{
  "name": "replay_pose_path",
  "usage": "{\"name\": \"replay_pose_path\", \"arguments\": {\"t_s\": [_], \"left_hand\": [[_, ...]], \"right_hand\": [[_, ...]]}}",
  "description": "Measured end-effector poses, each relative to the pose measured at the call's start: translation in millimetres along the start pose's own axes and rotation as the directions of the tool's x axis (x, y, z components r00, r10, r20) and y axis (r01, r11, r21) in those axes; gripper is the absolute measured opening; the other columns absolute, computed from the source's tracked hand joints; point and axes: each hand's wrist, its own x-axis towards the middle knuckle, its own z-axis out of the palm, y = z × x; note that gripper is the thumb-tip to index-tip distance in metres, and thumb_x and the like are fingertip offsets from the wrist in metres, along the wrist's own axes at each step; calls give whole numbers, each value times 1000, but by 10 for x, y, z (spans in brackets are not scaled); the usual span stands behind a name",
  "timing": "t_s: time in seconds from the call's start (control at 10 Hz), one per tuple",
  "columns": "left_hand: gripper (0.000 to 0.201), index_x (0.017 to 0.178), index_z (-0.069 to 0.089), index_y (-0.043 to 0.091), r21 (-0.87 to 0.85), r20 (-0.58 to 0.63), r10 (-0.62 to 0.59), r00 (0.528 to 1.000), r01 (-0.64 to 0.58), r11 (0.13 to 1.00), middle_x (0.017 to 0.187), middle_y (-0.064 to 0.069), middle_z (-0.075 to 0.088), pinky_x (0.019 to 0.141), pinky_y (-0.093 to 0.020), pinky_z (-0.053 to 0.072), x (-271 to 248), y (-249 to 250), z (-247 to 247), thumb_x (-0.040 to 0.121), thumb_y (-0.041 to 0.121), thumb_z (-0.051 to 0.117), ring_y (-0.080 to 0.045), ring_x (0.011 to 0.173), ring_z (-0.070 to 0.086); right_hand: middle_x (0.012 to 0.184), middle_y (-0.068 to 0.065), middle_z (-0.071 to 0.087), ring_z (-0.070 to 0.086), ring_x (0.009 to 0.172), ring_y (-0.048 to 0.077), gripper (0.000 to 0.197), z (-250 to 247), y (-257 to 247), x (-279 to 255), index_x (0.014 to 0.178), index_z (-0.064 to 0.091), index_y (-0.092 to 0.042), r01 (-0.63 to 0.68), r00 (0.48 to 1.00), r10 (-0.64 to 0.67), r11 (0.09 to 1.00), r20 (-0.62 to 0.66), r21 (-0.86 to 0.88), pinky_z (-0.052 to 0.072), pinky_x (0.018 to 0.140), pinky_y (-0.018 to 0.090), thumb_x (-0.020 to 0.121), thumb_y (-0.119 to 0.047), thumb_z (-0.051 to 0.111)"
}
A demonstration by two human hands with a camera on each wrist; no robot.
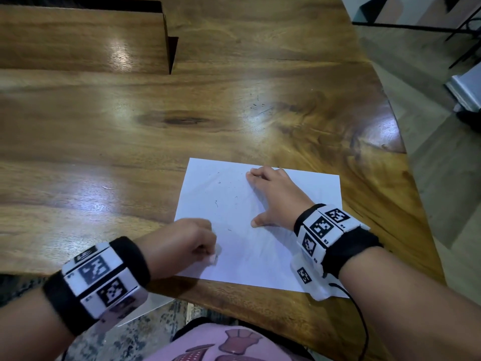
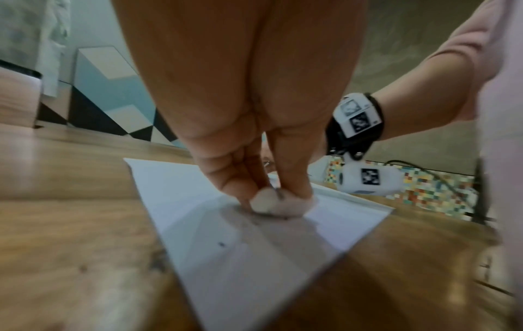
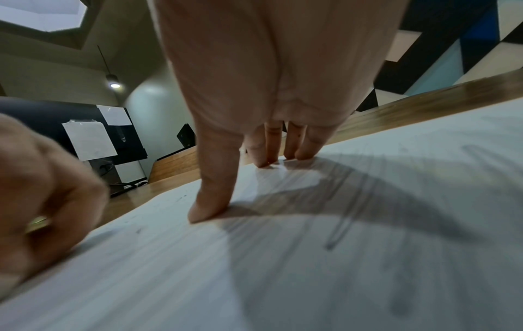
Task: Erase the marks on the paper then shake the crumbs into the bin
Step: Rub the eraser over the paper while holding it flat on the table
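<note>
Your left hand [image 1: 182,243] pinches the eraser [image 2: 271,201] on the paper [image 1: 260,251]; your right hand [image 1: 276,196] presses flat, fingers straight. Crumbs remain; shaking is left.

left hand [image 1: 182,243] motion-blurred; eraser [image 1: 214,254] mostly hidden by fingers.

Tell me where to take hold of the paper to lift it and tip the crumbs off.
Probably take the paper by its two side edges, one hand from each side, and curl them up a little. It lies flat on the table with crumbs scattered mid-sheet, so a shallow trough should keep them in. The right hand presses it flat; the left hand pinches the eraser.
</note>
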Motion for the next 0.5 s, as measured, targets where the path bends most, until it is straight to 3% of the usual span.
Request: {"name": "replay_pose_path", "arguments": {"t_s": [0.1, 0.2, 0.3, 0.4, 0.5], "left_hand": [[14, 66, 57, 14, 28, -253, -45, 966, 54, 998, 76, 0, 54, 64, -35, 47, 155, -55, -78, 73, 5, 64, -19, 69, 54], [17, 63, 54, 16, 33, -217, -15, 976, 23, 999, 73, 5, 50, 61, -31, 44, 81, -66, -53, 75, 7, 62, -15, 66, 50], [12, 66, 56, 15, 23, 36, -2, 999, 1, 1000, 70, 16, 42, 61, -18, 37, -103, -46, 17, 77, 14, 61, -9, 67, 50], [8, 70, 61, 17, 9, 10, 10, 1000, -10, 1000, 74, 12, 48, 65, -21, 41, 2, -4, -27, 77, 13, 63, -12, 71, 52], [8, 72, 59, 12, -14, -166, -25, 986, 23, 1000, 79, 2, 50, 66, -31, 44, 179, 51, -15, 76, 4, 61, -16, 71, 50]], "right_hand": [[150, -10, 19, 16, 135, 15, 100, 4, -5, 1, 150, 18, -19, 0, 1000, 0, 1000, 0, -7, 30, 109, 27, 72, -32, 79], [150, -9, 19, 16, 135, 15, 100, 7, -11, 6, 150, 18, -18, 1, 1000, -1, 1000, 1, -14, 28, 109, 25, 72, -32, 79], [150, -9, 19, 16, 135, 15, 100, 5, -5, 2, 150, 18, -19, 1, 1000, -1, 1000, -3, -18, 28, 109, 25, 72, -32, 79], [150, -9, 19, 16, 135, 15, 100, 9, -1, 2, 150, 18, -19, 2, 1000, -2, 1000, -3, -22, 28, 108, 24, 72, -33, 79], [150, -9, 19, 16, 135, 16, 100, 15, -4, 13, 150, 18, -18, 3, 1000, -3, 1000, -6, -27, 27, 109, 25, 72, -34, 79]]}}
